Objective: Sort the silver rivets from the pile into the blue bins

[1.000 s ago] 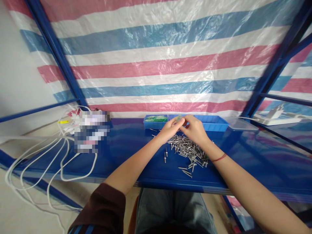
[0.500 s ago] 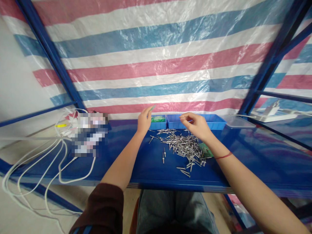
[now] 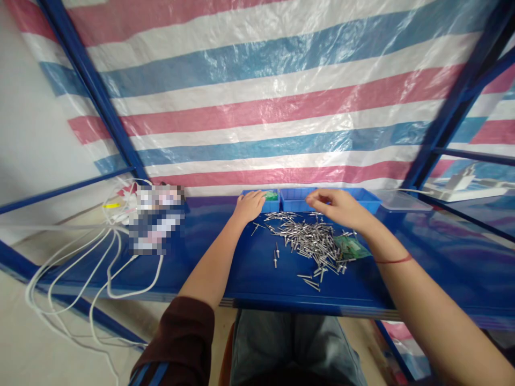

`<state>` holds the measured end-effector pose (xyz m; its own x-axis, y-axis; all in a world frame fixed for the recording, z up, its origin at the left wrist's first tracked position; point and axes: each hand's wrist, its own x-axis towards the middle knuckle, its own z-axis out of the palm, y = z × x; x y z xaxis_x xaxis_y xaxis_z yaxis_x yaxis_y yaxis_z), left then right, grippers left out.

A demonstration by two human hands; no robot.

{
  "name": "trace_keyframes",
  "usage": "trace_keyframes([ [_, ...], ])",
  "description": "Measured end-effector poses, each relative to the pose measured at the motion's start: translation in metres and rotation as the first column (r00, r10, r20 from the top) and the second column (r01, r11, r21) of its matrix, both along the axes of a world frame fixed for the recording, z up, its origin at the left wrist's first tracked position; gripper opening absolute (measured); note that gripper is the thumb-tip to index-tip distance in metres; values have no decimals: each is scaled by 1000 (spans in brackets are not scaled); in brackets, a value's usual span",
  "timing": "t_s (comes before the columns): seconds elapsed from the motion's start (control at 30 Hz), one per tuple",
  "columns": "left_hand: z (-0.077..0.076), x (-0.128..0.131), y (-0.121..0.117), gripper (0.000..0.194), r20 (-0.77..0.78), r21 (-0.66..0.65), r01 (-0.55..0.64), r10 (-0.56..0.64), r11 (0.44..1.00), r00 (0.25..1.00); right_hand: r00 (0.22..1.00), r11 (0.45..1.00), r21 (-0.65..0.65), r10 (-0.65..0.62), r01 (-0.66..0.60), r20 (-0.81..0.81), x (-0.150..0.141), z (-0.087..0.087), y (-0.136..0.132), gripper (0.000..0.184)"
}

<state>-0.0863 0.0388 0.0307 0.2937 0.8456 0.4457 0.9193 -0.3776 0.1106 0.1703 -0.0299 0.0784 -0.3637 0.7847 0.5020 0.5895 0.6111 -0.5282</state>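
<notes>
My left hand [image 3: 250,206] lies over the near rim of the left blue bin [image 3: 274,206], its fingers stretched out beside the green packets [image 3: 270,196] in it. My right hand [image 3: 338,207] hovers in front of the other blue bins [image 3: 293,200], thumb and fingertips pinched together. Whatever is between those fingertips is too small to make out. Below the hands, a loose pile of silver pop rivets [image 3: 311,240] is spread on the blue tabletop [image 3: 249,273]. Against the right side of the pile lies a green packet [image 3: 352,247].
A clear plastic lid [image 3: 406,200] lies right of the bins. White cables [image 3: 115,268] loop over the left table edge near a blurred-out patch [image 3: 156,220]. Blue frame posts [image 3: 90,86] stand at both sides, with a striped plastic sheet [image 3: 257,107] behind.
My left hand has come down from above the left bin onto its rim, and the thin greenish thing at its fingertips no longer shows. My right hand remains pinched. The view has shifted slightly.
</notes>
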Motion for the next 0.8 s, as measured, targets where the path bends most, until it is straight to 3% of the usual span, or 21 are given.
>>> trace_keyframes([
  [0.1,1,1,-2,37,48,30,-11,10,999,999,982,988,-147,67,-41,175,27,-3,-13,27],
  [0.2,8,5,-5,34,105,155,2,-18,988,994,956,956,-293,114,-32,270,56,-20,-24,38],
  [0.3,20,21,-18,33,159,250,180,-224,951,962,946,953,-302,109,-13,306,73,-38,-27,40],
  [0.4,29,49,-45,33,145,103,504,-515,857,845,941,962,-270,120,-32,315,74,-48,-23,33],
  [0.47,29,70,-65,37,110,-38,632,-625,774,773,935,967,-252,124,-39,332,70,-50,-20,31],
  [0.6,17,98,-92,52,39,-250,663,-677,706,735,926,983,-181,98,-32,366,66,-51,-15,29],
  [0.8,-1,100,-87,48,16,-275,660,-683,699,730,929,998,-35,-37,54,369,67,-44,-8,39],
])
